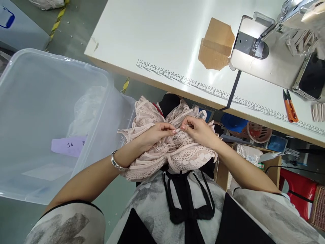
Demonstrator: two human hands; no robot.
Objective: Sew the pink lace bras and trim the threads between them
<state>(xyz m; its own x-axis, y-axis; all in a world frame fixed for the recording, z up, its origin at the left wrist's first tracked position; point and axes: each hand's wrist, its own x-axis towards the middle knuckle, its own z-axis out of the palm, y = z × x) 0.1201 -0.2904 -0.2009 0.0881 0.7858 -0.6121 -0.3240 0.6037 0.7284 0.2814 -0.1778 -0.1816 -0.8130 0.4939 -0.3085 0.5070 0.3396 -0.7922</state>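
A pile of pale pink lace bras (190, 159) rests on my lap, cups and thin edges layered over each other. My left hand (156, 134) lies over the pile, thumb and forefinger pinched on a thin pale edge of one bra. Close to its right, my right hand (196, 130) pinches the same narrow edge between thumb and fingers. Only a small gap separates the two sets of fingertips. Which part of the bra they hold is too small to make out.
To the left stands a clear plastic bin (109, 84) with a purple card (68, 146) inside. Ahead runs a white table edge with a printed ruler (177, 78). On it are cardboard (217, 44), a sewing machine (266, 57), orange thread snips (290, 106) and a phone (311, 78).
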